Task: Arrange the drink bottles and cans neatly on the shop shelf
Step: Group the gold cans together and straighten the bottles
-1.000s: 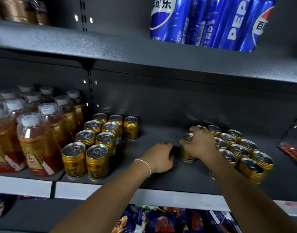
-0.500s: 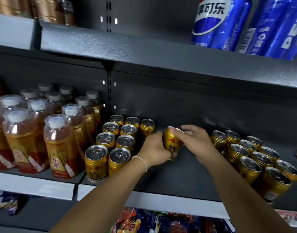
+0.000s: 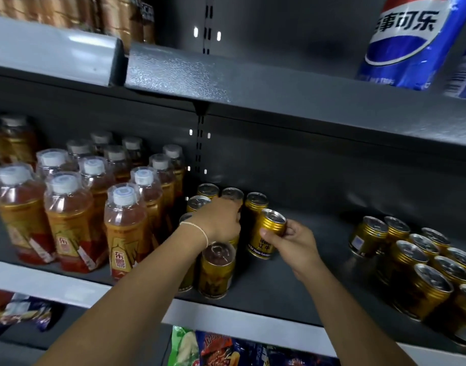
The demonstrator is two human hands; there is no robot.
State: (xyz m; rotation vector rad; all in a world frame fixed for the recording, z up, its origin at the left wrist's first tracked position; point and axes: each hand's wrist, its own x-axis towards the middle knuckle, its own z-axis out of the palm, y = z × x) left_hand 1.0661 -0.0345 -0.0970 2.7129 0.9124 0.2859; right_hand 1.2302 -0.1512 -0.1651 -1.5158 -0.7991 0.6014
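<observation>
Head view: gripping a tilted gold can [image 3: 267, 235] near its top with the right hand [image 3: 296, 243], base low at the shelf [image 3: 305, 273], just right of the group of cans [image 3: 217, 270]. Reaching over that group's tops with the left hand [image 3: 217, 220], fingers curled; cannot tell whether holding one. Left of these, bottles [image 3: 68, 220]; well apart on the right, more cans [image 3: 421, 268].

On the middle shelf [image 3: 292, 281], bottles [image 3: 68, 212] stand left, a can cluster [image 3: 217, 270] centre, a single can [image 3: 266, 239] just right of it, another can group [image 3: 421, 276] far right.
</observation>
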